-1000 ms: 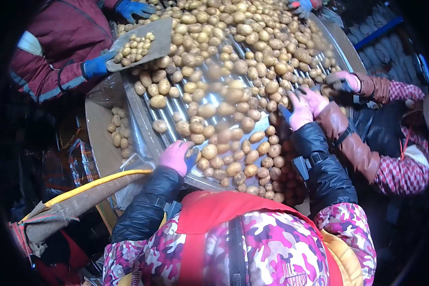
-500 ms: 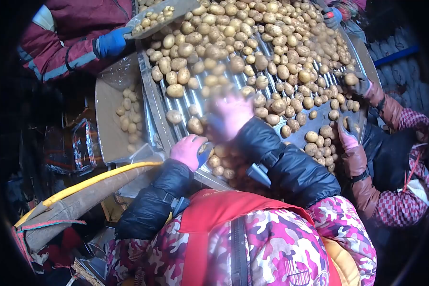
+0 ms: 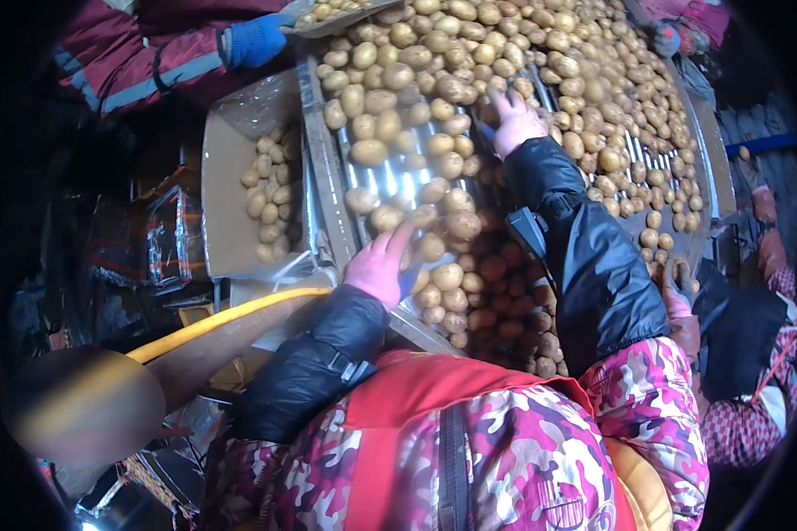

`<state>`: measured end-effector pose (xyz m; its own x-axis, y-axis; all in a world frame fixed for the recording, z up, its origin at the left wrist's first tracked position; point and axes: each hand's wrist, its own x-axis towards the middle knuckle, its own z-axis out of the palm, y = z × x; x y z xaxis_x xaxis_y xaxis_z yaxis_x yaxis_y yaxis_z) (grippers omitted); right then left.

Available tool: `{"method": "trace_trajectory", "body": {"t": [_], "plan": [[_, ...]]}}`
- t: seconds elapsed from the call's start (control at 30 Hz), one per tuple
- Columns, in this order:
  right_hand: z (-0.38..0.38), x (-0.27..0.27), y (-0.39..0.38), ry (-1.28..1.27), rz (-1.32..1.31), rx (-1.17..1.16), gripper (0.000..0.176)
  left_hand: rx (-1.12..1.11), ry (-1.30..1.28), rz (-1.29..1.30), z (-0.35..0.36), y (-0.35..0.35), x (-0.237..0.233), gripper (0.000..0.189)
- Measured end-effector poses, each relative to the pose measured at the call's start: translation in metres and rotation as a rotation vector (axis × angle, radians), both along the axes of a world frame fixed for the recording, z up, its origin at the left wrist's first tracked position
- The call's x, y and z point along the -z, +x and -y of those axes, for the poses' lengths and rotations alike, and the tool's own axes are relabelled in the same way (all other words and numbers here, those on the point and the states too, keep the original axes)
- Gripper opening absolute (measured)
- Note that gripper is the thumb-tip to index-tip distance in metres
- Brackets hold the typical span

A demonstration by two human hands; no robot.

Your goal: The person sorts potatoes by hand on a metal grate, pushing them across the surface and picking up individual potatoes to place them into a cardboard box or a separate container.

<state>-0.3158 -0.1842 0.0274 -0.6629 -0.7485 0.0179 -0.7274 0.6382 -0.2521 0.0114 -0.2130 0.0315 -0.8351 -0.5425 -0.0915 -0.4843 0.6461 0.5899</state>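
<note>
Potatoes (image 3: 398, 75) in a thick layer cover much of a slatted metal roller table (image 3: 390, 181). My right hand (image 3: 516, 124), in a pink glove with a darker palm, reaches out over the rollers. Its fingers are spread and touch potatoes at the far side of a gap. My left hand (image 3: 377, 270), gloved alike, is nearer to me at the table's left edge, fingers stretched out beside a few potatoes. I see nothing gripped in it. Between my forearms, more potatoes (image 3: 496, 283) lie close to my body, partly in shadow.
A cardboard box (image 3: 226, 203) with potatoes stands left of the table, beside a yellow-edged rail (image 3: 230, 323). At the upper left, a person's blue glove (image 3: 259, 41) holds a scoop (image 3: 350, 18) of small potatoes. Other people's hands (image 3: 679, 288) are at the right.
My right hand has moved away from me, farther across the rollers, and is less blurred. My left hand's fingers are more stretched out. The whole view has shifted.
</note>
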Motion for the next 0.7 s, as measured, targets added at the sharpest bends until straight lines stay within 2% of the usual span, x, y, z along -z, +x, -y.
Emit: {"method": "trace_trajectory", "body": {"t": [0.07,0.1,0.13,0.17,0.23,0.27,0.37,0.43,0.53,0.57,0.6,0.67,0.7], "plan": [[0.005,0.004,0.002,0.211,0.083,-0.087,0.062,0.020,0.000,0.046,0.002,0.003,0.000,0.058],[0.006,0.008,0.013,0.011,0.113,-0.073,0.060,0.045,0.004,0.099,0.004,0.003,0.003,0.057],[-0.003,0.005,0.015,-0.113,0.338,-0.060,0.056,0.077,0.014,0.150,0.005,0.004,0.003,0.056],[-0.007,0.008,0.020,-0.360,0.875,-0.018,0.058,0.064,0.026,0.156,0.003,0.004,0.004,0.051],[-0.022,-0.018,0.033,-0.615,1.687,0.095,0.068,0.071,-0.012,0.092,0.004,0.005,0.013,0.049],[-0.031,-0.010,0.043,-0.784,1.834,-0.003,0.065,0.080,-0.029,0.063,0.001,0.006,0.015,0.048],[-0.044,-0.033,0.070,-1.025,2.173,-0.007,0.067,0.084,-0.025,0.071,0.002,0.007,0.019,0.046],[-0.043,-0.047,0.084,-1.041,2.244,0.203,0.056,0.075,-0.007,0.067,0.001,0.007,0.016,0.044],[-0.041,-0.033,0.094,-0.920,2.090,0.267,0.049,0.093,-0.056,0.011,0.000,0.010,0.019,0.043],[-0.040,-0.038,0.106,-0.959,1.992,0.368,0.042,0.086,-0.062,0.047,-0.001,0.009,0.019,0.043],[-0.043,-0.030,0.105,-0.983,2.017,0.397,0.036,0.097,-0.075,0.024,-0.001,0.010,0.021,0.044],[-0.054,-0.009,0.098,-0.903,2.085,0.077,0.033,0.108,-0.055,0.005,0.001,0.014,0.026,0.044],[-0.058,0.021,0.090,-0.830,1.734,-0.059,0.032,0.126,-0.064,-0.006,0.002,0.016,0.029,0.043]]}}
